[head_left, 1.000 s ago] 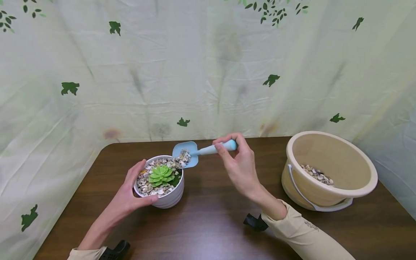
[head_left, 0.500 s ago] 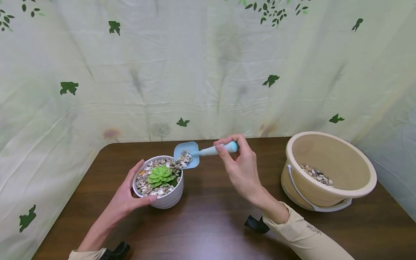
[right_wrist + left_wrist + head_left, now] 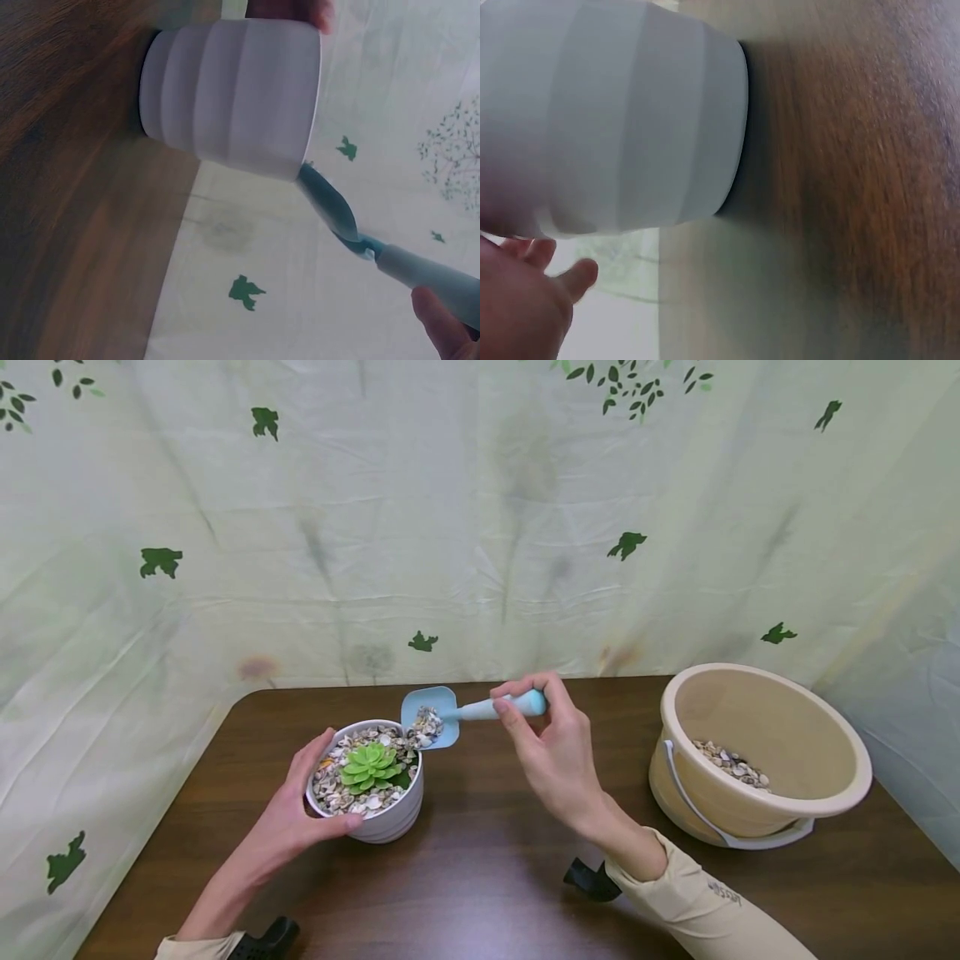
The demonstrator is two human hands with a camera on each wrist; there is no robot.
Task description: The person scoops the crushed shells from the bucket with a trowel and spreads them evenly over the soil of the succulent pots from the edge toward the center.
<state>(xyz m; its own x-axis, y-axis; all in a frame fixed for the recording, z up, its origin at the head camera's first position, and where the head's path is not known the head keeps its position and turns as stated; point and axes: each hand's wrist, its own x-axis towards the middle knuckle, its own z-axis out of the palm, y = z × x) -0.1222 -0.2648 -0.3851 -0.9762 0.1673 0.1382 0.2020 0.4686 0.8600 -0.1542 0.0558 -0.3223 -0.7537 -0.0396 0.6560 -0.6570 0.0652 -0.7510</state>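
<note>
A white ribbed flowerpot (image 3: 390,822) stands upright on the table, holding a green succulent (image 3: 370,767) among small shell-like pebbles. My left hand (image 3: 288,810) grips the pot from its left, thumb in front and fingers around the far side. Between thumb and fingers, my right hand (image 3: 558,756) pinches the handle of a light blue hand shovel (image 3: 487,708). Its blade carries a small heap of pebbles (image 3: 426,725) and tips down toward the pot's right rim. In the right wrist view, the tip of the shovel (image 3: 330,206) meets the rim of the pot (image 3: 247,97).
A beige bucket (image 3: 757,818) with a lowered grey handle stands at the right, with more pebbles (image 3: 731,764) at its bottom. The brown wooden table (image 3: 465,877) ends at a pale curtain (image 3: 480,568) printed with leaves. Black wrist mounts sit at both cuffs.
Very little differs. The shovel has shifted slightly to the right at the pot's rim, and both hands keep their holds.
</note>
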